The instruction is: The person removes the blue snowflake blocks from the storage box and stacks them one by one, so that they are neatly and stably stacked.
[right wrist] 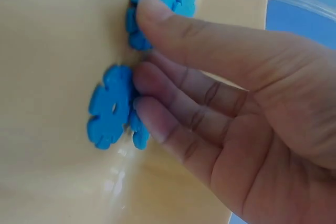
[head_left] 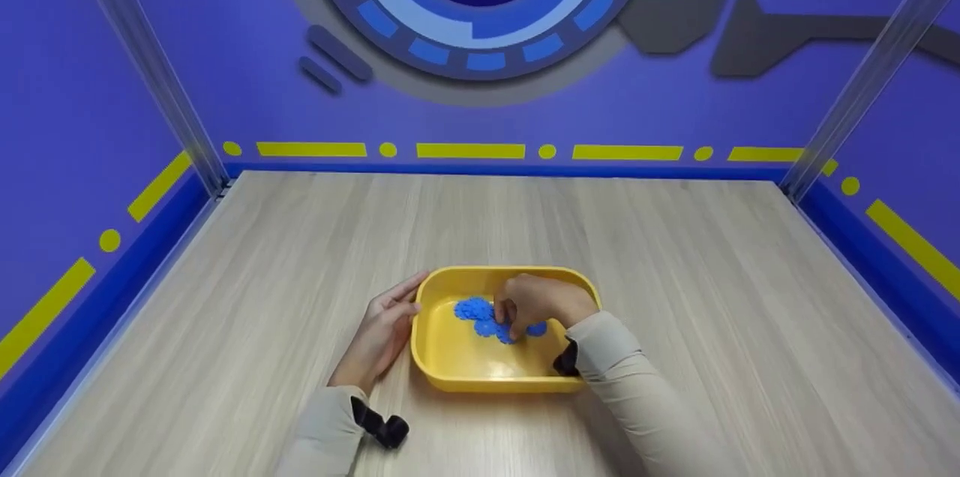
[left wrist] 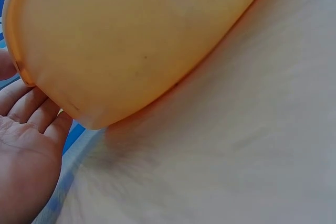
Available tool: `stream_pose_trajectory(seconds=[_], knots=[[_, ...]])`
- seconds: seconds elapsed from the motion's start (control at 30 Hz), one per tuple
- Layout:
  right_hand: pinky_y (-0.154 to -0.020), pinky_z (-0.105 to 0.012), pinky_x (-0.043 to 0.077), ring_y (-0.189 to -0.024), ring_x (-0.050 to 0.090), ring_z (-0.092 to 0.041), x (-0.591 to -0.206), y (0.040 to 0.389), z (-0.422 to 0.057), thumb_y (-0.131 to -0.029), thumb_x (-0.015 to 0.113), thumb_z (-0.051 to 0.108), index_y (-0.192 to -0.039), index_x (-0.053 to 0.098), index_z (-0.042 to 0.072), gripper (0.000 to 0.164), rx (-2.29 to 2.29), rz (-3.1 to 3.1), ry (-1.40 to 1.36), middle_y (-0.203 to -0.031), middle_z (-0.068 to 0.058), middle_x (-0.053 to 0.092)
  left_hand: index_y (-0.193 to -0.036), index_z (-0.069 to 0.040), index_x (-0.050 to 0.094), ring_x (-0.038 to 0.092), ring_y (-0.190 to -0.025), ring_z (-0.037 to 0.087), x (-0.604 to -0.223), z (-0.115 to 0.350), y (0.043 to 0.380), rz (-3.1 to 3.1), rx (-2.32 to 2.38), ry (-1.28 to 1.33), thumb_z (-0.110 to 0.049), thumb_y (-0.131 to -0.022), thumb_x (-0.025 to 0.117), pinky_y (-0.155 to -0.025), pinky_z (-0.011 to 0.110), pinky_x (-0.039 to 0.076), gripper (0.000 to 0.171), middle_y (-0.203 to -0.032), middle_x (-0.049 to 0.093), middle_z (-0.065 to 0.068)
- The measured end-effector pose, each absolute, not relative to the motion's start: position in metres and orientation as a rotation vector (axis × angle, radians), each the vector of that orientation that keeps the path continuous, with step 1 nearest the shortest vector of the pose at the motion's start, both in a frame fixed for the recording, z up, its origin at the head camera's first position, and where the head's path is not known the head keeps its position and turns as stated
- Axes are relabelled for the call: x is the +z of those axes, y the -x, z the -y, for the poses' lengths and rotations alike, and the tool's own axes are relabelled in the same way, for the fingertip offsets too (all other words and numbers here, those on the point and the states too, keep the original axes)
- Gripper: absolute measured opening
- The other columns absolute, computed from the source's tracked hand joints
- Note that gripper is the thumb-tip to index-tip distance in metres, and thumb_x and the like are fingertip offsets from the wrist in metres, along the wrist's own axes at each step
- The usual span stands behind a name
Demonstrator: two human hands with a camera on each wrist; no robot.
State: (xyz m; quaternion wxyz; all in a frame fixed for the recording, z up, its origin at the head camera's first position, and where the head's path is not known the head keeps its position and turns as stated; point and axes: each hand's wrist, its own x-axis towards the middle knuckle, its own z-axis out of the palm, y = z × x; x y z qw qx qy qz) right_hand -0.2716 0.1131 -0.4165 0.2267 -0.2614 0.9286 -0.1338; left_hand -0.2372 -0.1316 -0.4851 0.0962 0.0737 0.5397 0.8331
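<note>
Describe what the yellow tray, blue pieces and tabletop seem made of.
Yellow tray: probably smooth, glossy plastic; bright highlights show on its floor.
Blue pieces: likely moulded plastic, fairly matte; thin, evenly coloured, with notched edges.
Tabletop: pale wood grain, low sheen; could be laminate or real wood.

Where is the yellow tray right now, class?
In the head view, the yellow tray sits below centre on the table, with the left hand at its left side and the right hand inside it among blue pieces.

Left hand (left wrist: 31, 153), palm visible, fingers at the orange-yellow tray (left wrist: 131, 40), pale tabletop (left wrist: 236, 166) alongside.
</note>
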Motion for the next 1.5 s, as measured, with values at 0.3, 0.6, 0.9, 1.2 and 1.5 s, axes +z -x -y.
stream_pose_trajectory(seconds=[0.3,0.6,0.9,1.2,1.5], knots=[[-0.066,-0.026,0.049,-0.067,0.051,-0.01,-0.415,0.272,-0.114,-0.074,0.08,0.004,-0.082,0.067,0.012,0.017,-0.376,-2.57,0.732,-0.074,0.006,0.059,-0.146,0.008,0.031,0.027,-0.143,0.026,-0.484,0.132,0.238,-1.591,2.459,-0.236,0.008,-0.086,0.046,-0.107,0.026,0.041,0.062,-0.155,0.028,0.021],[-0.064,-0.025,0.049,-0.068,0.054,-0.009,-0.405,0.273,-0.124,-0.079,0.073,0.0,-0.083,0.069,0.009,0.011,-0.502,-2.547,0.853,-0.079,0.004,0.065,-0.144,0.009,0.033,0.031,-0.141,0.025,-0.483,0.133,0.238,-1.605,2.466,-0.216,0.01,-0.085,0.045,-0.109,0.03,0.038,0.061,-0.153,0.031,0.022],[-0.074,-0.028,0.057,-0.074,0.063,-0.012,-0.383,0.271,-0.147,-0.085,0.069,0.004,-0.093,0.072,0.005,0.008,-0.695,-2.583,0.914,-0.086,0.0,0.07,-0.143,0.009,0.036,0.03,-0.142,0.026,-0.482,0.135,0.237,-1.643,2.476,-0.181,0.01,-0.084,0.046,-0.11,0.03,0.037,0.059,-0.152,0.034,0.022],[-0.076,-0.029,0.057,-0.081,0.067,-0.015,-0.374,0.262,-0.184,-0.089,0.063,0.005,-0.095,0.072,0.007,0.01,-0.9,-2.702,0.899,-0.092,-0.005,0.073,-0.143,0.009,0.036,0.03,-0.142,0.025,-0.484,0.132,0.237,-1.62,2.486,-0.159,0.01,-0.085,0.047,-0.108,0.028,0.039,0.059,-0.152,0.034,0.02],[-0.076,-0.029,0.058,-0.082,0.067,-0.019,-0.381,0.252,-0.218,-0.086,0.066,0.002,-0.094,0.072,0.004,0.01,-1.103,-2.868,0.819,-0.093,-0.009,0.072,-0.143,0.009,0.035,0.035,-0.14,0.023,-0.484,0.131,0.236,-1.603,2.485,-0.178,0.009,-0.086,0.047,-0.107,0.027,0.041,0.058,-0.152,0.035,0.021]])
